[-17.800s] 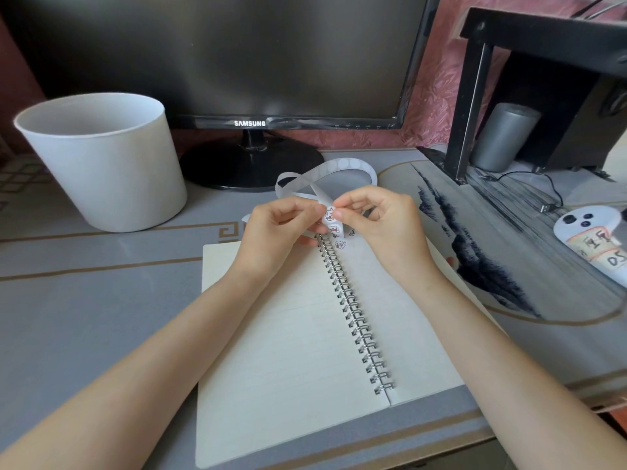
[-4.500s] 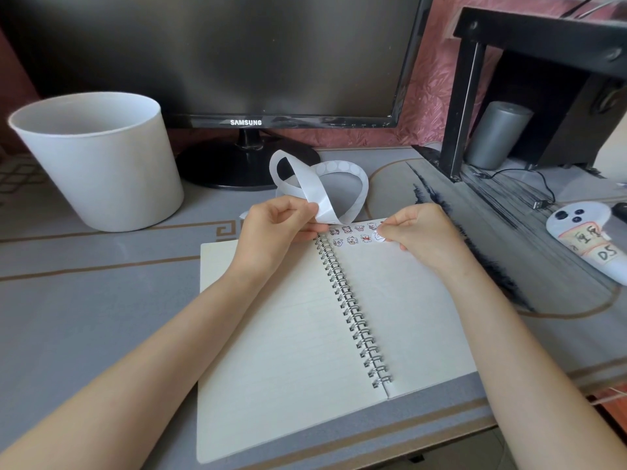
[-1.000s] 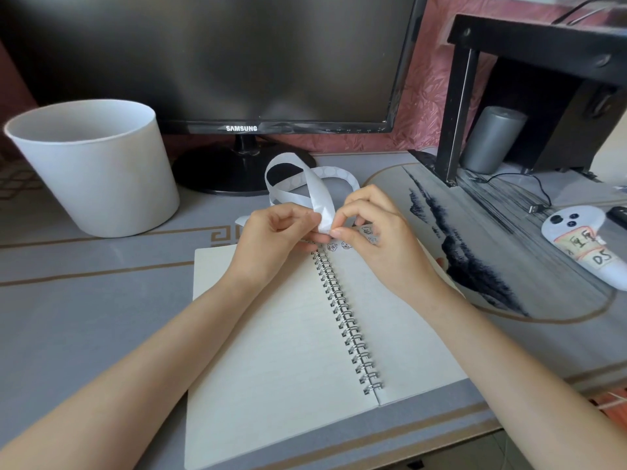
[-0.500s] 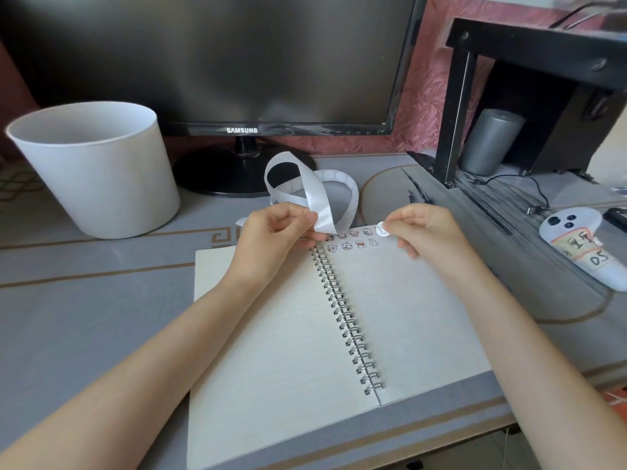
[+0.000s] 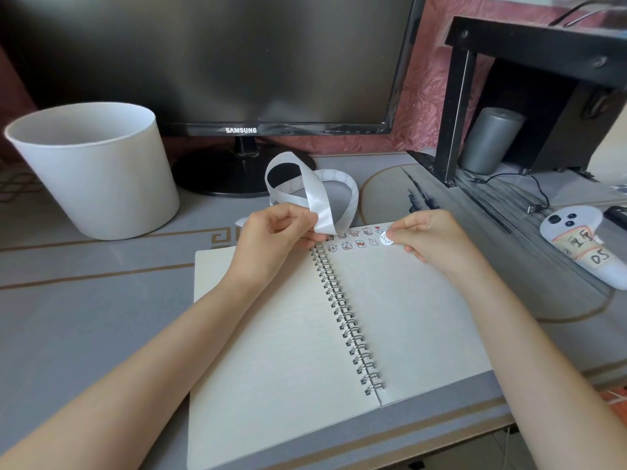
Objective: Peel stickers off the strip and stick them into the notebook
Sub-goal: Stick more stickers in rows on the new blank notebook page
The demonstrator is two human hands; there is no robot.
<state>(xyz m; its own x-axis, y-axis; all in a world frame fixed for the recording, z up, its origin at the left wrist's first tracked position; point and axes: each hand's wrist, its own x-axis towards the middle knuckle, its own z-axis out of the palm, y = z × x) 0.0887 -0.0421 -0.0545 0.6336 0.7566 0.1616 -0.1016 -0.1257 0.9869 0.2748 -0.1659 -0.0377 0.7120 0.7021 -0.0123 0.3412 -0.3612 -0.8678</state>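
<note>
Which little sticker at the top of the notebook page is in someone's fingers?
The round white sticker at the lower row's right end: the right hand pinches it, while the others lie flat on the notebook page.

The open notebook lies on the table at the middle of its front edge. Behind it, at the back edge, stands the monitor; the tub stands toward the back left corner. The strip loops between the monitor's foot and the notebook's far edge, pinched by the left hand. Two rows of stickers run along the top of the right page. At their right end the right hand holds one sticker. In the back right corner stands a rack with a cylinder under it, and a controller lies at the right edge.
</note>
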